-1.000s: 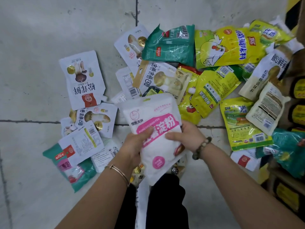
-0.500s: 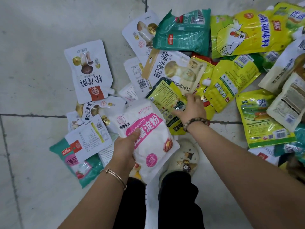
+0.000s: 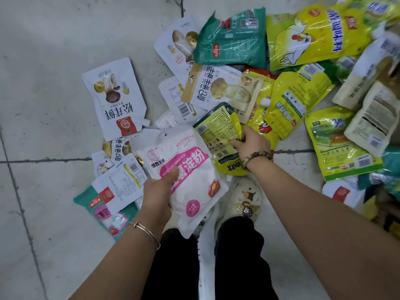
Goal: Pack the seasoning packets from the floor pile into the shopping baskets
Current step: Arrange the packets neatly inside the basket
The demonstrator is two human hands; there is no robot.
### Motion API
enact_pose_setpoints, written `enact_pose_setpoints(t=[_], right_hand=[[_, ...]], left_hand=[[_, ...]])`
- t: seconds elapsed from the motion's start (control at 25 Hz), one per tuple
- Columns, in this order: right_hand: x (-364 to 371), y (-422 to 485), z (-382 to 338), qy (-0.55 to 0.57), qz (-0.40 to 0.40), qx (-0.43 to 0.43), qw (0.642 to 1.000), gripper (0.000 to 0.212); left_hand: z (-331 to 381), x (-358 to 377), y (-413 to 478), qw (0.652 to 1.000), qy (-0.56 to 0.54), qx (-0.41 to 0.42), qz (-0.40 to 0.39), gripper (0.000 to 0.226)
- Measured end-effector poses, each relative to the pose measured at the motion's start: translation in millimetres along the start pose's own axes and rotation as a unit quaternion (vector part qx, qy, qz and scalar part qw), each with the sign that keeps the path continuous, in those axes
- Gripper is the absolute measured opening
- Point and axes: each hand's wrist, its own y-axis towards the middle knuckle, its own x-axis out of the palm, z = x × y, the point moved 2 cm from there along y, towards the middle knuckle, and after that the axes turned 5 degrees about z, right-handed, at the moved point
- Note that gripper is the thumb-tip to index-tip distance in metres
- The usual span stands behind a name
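A pile of seasoning packets covers the tiled floor ahead of me. My left hand [image 3: 159, 190] grips a white starch packet with pink lettering [image 3: 190, 176], held above the floor near my knees. My right hand [image 3: 252, 146] reaches over a yellow-green packet [image 3: 216, 135] lying on the pile, and its fingers pinch that packet's right edge. Around it lie a white mushroom packet [image 3: 114, 98], a green packet [image 3: 233, 40] and a large yellow chicken-print packet [image 3: 311, 33]. No shopping basket is in view.
My legs in black trousers and a cream shoe with charms [image 3: 244, 202] stand just below the pile. More yellow, white and teal packets [image 3: 342, 144] crowd the right side. Bare grey floor tiles [image 3: 43, 83] lie to the left. Dark shelving shows at the right edge.
My right hand let go of the starch packet, reached forward to the yellow-green packet and now pinches its edge. The left hand keeps the starch packet alone, and the view has moved closer.
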Motion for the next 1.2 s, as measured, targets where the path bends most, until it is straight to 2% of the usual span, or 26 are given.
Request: enact_pose_setpoints(t=[0.12, 0.24, 0.44, 0.64, 0.8, 1.0, 1.08, 1.2], right_hand=[[-23, -25, 18, 0.127, 0.024, 0.066, 0.989, 0.031], [-52, -65, 37, 0.257, 0.059, 0.129, 0.956, 0.051], [-102, -157, 69, 0.346, 0.147, 0.208, 0.903, 0.056], [-146, -250, 101, 0.389, 0.227, 0.284, 0.846, 0.057], [-166, -320, 136, 0.435, 0.301, 0.337, 0.779, 0.054], [-155, -407, 196, 0.439, 0.357, 0.385, 0.729, 0.056], [-144, -445, 224, 0.457, 0.366, 0.386, 0.713, 0.054], [-126, -509, 266, 0.475, 0.389, 0.392, 0.685, 0.047]], left_hand=[[15, -6, -17, 0.999, 0.034, 0.017, -0.009, 0.017], [37, -7, -41, 0.993, 0.079, 0.077, -0.036, 0.023], [65, 3, -96, 0.96, 0.182, 0.168, -0.133, 0.017], [58, 9, -161, 0.93, 0.256, 0.186, -0.186, 0.016], [26, 9, -212, 0.909, 0.298, 0.188, -0.225, 0.022], [-39, 6, -270, 0.881, 0.331, 0.19, -0.281, 0.023], [-73, 2, -291, 0.858, 0.358, 0.191, -0.316, 0.023], [-134, -3, -328, 0.801, 0.411, 0.214, -0.381, 0.026]])
